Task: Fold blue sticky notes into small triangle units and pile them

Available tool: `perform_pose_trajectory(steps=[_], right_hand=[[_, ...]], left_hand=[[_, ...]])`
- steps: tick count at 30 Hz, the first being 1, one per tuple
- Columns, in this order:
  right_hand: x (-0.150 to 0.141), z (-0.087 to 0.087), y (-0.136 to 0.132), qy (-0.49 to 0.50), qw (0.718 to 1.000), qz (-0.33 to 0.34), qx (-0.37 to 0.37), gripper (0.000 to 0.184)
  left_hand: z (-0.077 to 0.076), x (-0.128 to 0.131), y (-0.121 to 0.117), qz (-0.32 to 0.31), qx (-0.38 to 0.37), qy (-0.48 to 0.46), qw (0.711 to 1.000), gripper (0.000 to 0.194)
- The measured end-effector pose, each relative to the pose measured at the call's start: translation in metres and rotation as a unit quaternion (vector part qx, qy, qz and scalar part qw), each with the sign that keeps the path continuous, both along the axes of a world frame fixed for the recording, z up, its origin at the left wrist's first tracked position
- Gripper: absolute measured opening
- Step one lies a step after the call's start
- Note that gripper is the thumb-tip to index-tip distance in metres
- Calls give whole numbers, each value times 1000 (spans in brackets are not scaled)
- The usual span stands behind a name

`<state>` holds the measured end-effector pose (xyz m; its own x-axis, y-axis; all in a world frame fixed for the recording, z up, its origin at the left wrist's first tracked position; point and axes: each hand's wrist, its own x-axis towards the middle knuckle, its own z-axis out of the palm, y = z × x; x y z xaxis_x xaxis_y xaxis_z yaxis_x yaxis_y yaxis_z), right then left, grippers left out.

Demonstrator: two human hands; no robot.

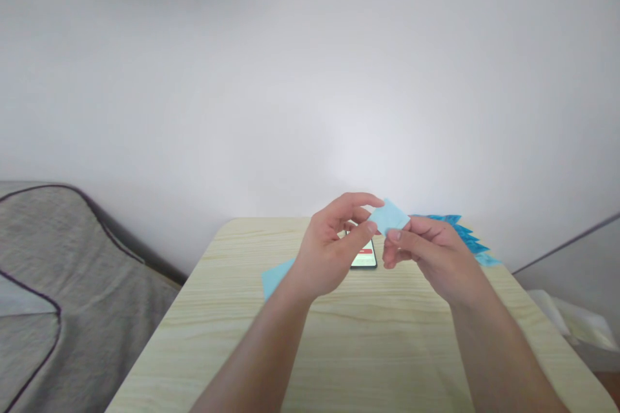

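A small folded piece of light blue paper is held up above the far part of the table, turned so that it looks like a diamond. My left hand pinches its left corner, thumb below and index finger along the upper edge. At the lower right, my right hand grips the paper between thumb and fingers. Behind the hands lies a phone with its screen lit, partly covered by my left hand. Another light blue paper sheet rests on the table, half hidden by my left forearm.
Several folded blue paper pieces lie in an overlapping row at the table's back right. The pale wood-grain table stands against a white wall. To the left is grey fabric furniture with dark piping. A whitish plastic bag sits beyond the right edge.
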<state>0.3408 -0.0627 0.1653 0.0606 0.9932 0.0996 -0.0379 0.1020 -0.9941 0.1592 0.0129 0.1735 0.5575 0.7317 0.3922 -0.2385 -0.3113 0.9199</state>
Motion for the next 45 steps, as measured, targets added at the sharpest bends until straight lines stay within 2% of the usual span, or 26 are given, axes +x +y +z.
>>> perform_pose_trajectory(steps=[4,9,15,19,22,25,30,34,38,45], right_hand=[[-3,-15,-27,87,996,14,-20,17],[-22,-27,-58,171,981,64,-66,16],[-51,-39,-90,219,968,71,-103,43],[-62,-48,-108,202,972,64,-104,45],[-66,-52,-121,177,983,1,-54,35],[-71,-55,-134,118,991,-69,17,53],[-77,-62,-151,-39,991,-103,70,20],[-75,-71,-155,-76,991,-98,48,17],[-71,-88,-148,-96,991,-93,-2,20],[-66,-116,-129,-70,993,-79,-50,24]], left_hand=[[-7,-7,-21,-5,15,19,1000,18],[-22,-20,-49,-11,-17,5,1000,15],[-38,-33,-87,18,-72,-13,997,13],[-48,-43,-108,17,-84,-40,995,13],[-55,-51,-120,17,-97,-65,993,15],[-62,-58,-131,12,-119,-84,989,17],[-76,-64,-144,-7,-152,-103,983,18],[-92,-67,-148,9,-168,-87,982,18],[-110,-67,-146,36,-156,-38,986,18],[-125,-66,-143,149,-60,99,982,14]])
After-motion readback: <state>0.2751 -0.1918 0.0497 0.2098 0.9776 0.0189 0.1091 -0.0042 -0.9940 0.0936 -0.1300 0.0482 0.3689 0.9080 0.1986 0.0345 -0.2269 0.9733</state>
